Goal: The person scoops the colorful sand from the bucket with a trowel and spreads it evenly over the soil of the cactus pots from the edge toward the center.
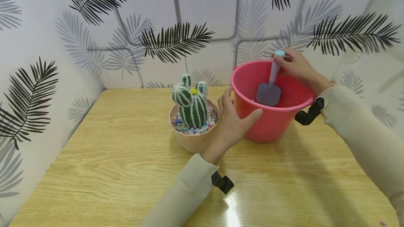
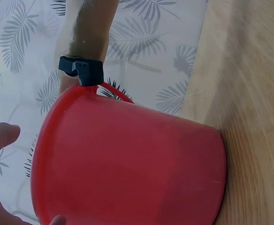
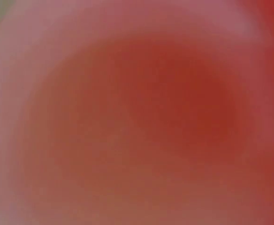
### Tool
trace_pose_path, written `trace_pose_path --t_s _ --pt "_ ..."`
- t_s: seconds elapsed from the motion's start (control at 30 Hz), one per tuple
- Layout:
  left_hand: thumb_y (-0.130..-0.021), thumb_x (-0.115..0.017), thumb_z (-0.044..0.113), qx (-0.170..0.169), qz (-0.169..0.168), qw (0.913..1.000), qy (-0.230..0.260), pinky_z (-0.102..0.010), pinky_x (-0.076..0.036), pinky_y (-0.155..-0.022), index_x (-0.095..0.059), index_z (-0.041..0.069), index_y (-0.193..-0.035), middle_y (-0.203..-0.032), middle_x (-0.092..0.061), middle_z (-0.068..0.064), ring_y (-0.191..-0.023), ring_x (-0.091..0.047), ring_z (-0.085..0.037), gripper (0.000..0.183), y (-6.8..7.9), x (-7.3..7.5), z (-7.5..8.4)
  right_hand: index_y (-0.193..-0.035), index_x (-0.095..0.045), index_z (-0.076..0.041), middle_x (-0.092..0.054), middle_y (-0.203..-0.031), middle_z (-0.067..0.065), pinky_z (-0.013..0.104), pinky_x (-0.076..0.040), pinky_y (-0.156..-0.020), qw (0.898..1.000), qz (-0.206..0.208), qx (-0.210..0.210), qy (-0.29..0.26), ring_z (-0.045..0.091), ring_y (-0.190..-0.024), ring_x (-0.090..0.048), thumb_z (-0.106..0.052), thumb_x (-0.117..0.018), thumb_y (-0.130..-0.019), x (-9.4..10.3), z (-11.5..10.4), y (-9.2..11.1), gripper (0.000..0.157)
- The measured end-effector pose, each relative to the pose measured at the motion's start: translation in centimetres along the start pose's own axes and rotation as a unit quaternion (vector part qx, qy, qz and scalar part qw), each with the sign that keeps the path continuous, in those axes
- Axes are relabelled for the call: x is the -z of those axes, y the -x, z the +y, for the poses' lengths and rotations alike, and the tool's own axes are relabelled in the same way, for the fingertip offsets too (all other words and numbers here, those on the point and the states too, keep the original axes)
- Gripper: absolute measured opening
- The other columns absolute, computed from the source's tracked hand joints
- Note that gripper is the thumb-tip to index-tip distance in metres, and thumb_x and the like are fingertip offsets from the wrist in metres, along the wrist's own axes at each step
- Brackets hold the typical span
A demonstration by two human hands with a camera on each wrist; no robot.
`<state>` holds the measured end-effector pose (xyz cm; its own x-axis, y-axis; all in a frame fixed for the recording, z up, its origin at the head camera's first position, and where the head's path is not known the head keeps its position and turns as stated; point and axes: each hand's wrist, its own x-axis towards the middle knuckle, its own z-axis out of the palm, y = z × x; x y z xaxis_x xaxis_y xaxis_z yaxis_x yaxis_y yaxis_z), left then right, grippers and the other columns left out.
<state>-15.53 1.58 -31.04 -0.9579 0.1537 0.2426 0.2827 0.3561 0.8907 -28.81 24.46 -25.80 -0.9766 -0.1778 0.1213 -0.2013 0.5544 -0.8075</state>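
Note:
My right hand (image 1: 298, 66) grips the light-blue-tipped handle of a small greyish-purple shovel (image 1: 268, 94). Its blade points down inside the mouth of a red bucket (image 1: 266, 123). Between the bucket and a pale pink flowerpot (image 1: 193, 142) is my left hand (image 1: 229, 123), thumb spread out before the bucket and fingers extended along the pot's right side; contact with the pot is unclear. A knitted green cactus (image 1: 193, 113) stands in the pot among colourful pebbles (image 1: 180, 126). In the left wrist view, the bucket (image 2: 127, 159) fills the middle. The right wrist view shows only blurred red.
Everything stands on a light wooden table (image 1: 126, 150). A pale curtain (image 1: 214, 13) with leaf patterns hangs close behind and at the sides. Black wrist cameras sit on both sleeves, the right one (image 1: 310, 112) next to the bucket rim.

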Motion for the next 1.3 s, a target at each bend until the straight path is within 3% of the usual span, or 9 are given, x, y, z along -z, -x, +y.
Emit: trace_pose_path --t_s 0.1,0.2,0.27,0.5,0.73,0.9,1.1,1.3 --pt "-0.080 -0.069 0.043 -0.010 0.010 0.9999 0.008 -0.051 -0.024 -0.114 -0.012 0.013 -0.152 -0.148 -0.027 -0.008 -0.136 -0.029 -0.023 0.097 -0.6 -0.5 0.1 -0.135 -0.040 -0.002 -0.055 -0.124 0.014 0.014 -0.052 -0.077 1.000 -0.024 0.009 -0.008 -0.005 -0.088 -0.058 -0.031 -0.047 -0.099 -0.1 0.5 0.1 0.047" --pt "-0.079 -0.072 0.041 -0.008 0.009 0.9995 0.030 -0.044 -0.042 -0.103 -0.009 0.016 -0.152 -0.150 -0.024 -0.005 -0.133 -0.033 -0.021 0.100 -1.0 -0.9 0.0 -0.130 -0.042 0.002 -0.060 -0.109 0.001 0.014 -0.052 -0.074 0.998 -0.034 0.028 -0.041 -0.004 -0.086 -0.059 -0.023 -0.049 -0.100 -0.2 0.8 0.1 0.040" --pt "-0.078 -0.073 0.039 -0.011 0.011 0.9992 0.038 -0.041 -0.045 -0.101 -0.009 0.016 -0.152 -0.150 -0.024 -0.005 -0.132 -0.033 -0.019 0.101 -1.3 -1.1 -0.1 -0.126 -0.043 0.004 -0.061 -0.101 -0.006 0.016 -0.052 -0.074 0.997 -0.038 0.037 -0.057 -0.003 -0.086 -0.059 -0.019 -0.048 -0.100 -0.3 0.9 0.0 0.036" --pt "-0.079 -0.075 0.035 -0.020 0.005 0.9993 0.032 -0.036 -0.046 -0.100 -0.009 0.013 -0.152 -0.150 -0.024 -0.008 -0.131 -0.035 -0.020 0.101 -2.0 -1.3 -0.4 -0.127 -0.041 0.003 -0.055 -0.121 0.024 0.017 -0.053 -0.079 0.998 -0.059 0.025 0.001 -0.005 -0.087 -0.058 -0.022 -0.043 -0.102 -0.8 0.6 0.2 0.036" --pt "-0.078 -0.076 0.037 -0.011 -0.009 0.9999 0.009 -0.039 -0.044 -0.103 -0.004 0.011 -0.153 -0.155 -0.016 -0.007 -0.137 -0.028 -0.021 0.107 -2.3 -0.9 -0.5 -0.128 -0.040 0.003 -0.054 -0.123 0.027 0.022 -0.054 -0.082 0.997 -0.068 0.022 0.015 -0.004 -0.089 -0.059 -0.025 -0.042 -0.102 -0.8 0.4 0.4 0.039" --pt "-0.079 -0.075 0.039 -0.006 -0.021 0.9996 -0.015 -0.039 -0.041 -0.106 -0.001 0.008 -0.154 -0.157 -0.012 -0.006 -0.140 -0.026 -0.022 0.110 -2.4 -0.8 -0.4 -0.127 -0.041 0.005 -0.065 -0.110 0.012 0.020 -0.054 -0.074 0.998 -0.060 0.023 -0.002 -0.007 -0.083 -0.060 -0.024 -0.042 -0.102 -0.6 0.6 0.2 0.038" --pt "-0.079 -0.075 0.039 -0.006 -0.032 0.9995 -0.007 -0.039 -0.046 -0.101 -0.003 0.011 -0.153 -0.152 -0.022 -0.010 -0.133 -0.035 -0.022 0.107 -2.5 -0.8 -0.2 -0.123 -0.042 0.006 -0.068 -0.093 -0.008 0.016 -0.053 -0.067 0.998 -0.052 0.009 -0.028 -0.006 -0.077 -0.062 -0.025 -0.043 -0.102 -0.4 0.8 0.0 0.038" --pt "-0.080 -0.075 0.038 -0.004 -0.032 0.9995 -0.009 -0.038 -0.047 -0.099 -0.004 0.012 -0.153 -0.150 -0.026 -0.011 -0.131 -0.037 -0.022 0.106 -2.5 -0.8 -0.1 -0.122 -0.042 0.006 -0.068 -0.084 -0.015 0.017 -0.054 -0.068 0.994 -0.077 -0.012 -0.075 -0.003 -0.076 -0.066 -0.030 -0.040 -0.102 -0.1 0.7 0.1 0.041"
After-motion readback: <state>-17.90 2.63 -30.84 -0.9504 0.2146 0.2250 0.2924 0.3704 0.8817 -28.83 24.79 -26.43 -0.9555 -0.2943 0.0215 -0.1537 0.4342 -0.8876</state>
